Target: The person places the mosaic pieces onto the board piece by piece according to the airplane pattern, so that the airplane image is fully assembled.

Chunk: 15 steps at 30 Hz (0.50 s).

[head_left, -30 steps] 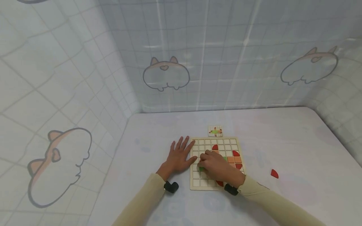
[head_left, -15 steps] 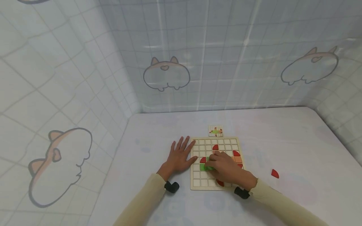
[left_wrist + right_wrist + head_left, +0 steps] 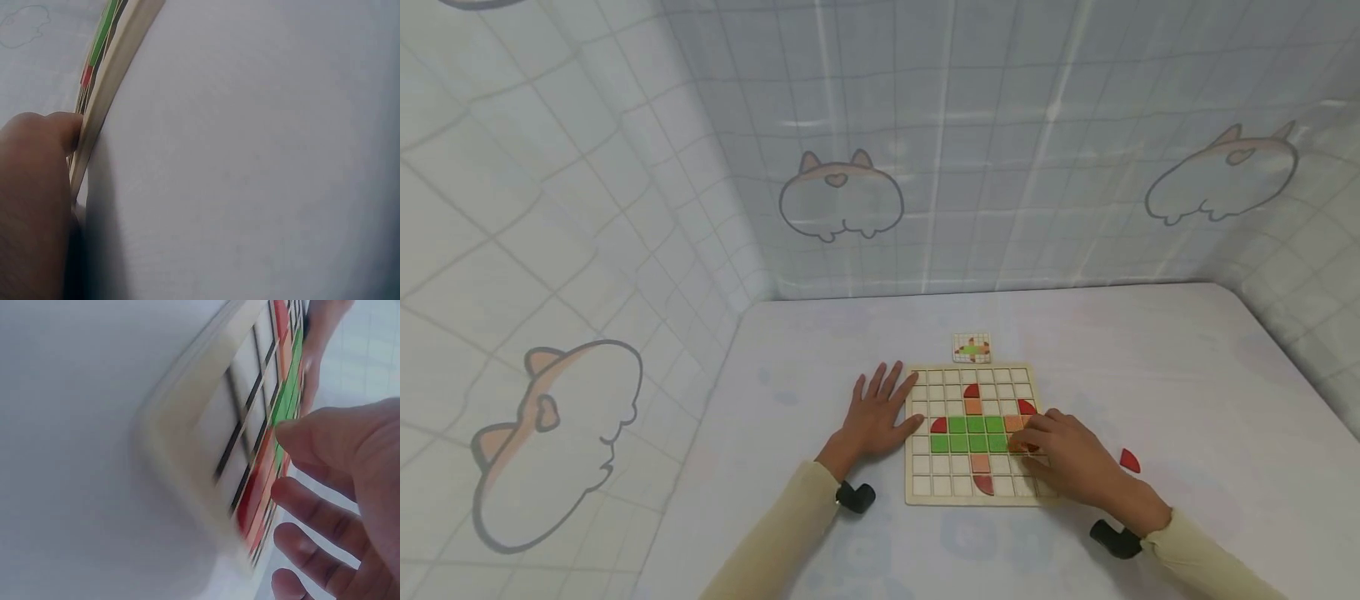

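A square pale board with a raised grid lies on the table. It bears green square tiles, orange tiles and red quarter-round tiles in a cross-like pattern. My left hand lies flat with fingers spread at the board's left side, its thumb resting on the rim. My right hand is over the board's right side, fingertips at the orange and red tiles there and partly covering them. In the right wrist view the thumb touches the tiles, the fingers loosely bent and apart, with nothing seen held.
A small pattern card with a similar coloured design lies just beyond the board's far edge. One loose red quarter-round tile lies on the table right of the board. Cloth walls with a grid print stand behind and at the sides.
My right hand has moved right across the board, from the green tiles at the left to the orange and red ones, uncovering the green rows. The left hand has stayed put.
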Each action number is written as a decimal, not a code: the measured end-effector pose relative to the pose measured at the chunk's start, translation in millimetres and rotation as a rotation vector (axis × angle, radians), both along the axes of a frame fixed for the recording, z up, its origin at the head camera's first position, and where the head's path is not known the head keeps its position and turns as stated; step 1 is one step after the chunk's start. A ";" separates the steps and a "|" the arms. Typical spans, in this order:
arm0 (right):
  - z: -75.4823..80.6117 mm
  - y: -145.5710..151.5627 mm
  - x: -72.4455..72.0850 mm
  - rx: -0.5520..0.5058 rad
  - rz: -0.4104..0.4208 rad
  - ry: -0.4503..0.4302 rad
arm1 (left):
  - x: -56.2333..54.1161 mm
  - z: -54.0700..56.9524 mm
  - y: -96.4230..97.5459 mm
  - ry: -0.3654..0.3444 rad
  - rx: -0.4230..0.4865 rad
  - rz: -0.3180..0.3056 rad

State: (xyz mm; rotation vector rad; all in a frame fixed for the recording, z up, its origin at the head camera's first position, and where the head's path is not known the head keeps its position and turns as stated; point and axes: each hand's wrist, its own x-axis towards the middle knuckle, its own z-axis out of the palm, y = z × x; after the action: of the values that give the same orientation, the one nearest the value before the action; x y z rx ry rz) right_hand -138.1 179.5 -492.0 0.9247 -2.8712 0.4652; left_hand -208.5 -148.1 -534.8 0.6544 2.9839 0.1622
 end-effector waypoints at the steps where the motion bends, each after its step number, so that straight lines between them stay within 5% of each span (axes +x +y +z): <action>1: 0.8 5.3 2.2 0.008 -0.029 -0.005 | -0.3 -0.3 0.0 0.004 -0.001 0.000; 15: -10.8 70.0 22.0 0.107 -0.369 -0.020 | 1.7 3.2 -0.4 -0.005 -0.002 -0.005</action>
State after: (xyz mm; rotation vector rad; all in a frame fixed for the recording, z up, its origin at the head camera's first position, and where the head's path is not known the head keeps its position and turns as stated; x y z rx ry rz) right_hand -116.1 249.5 -502.8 0.3842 -3.0105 0.2873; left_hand -206.8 -148.6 -531.6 0.6600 2.9766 0.1596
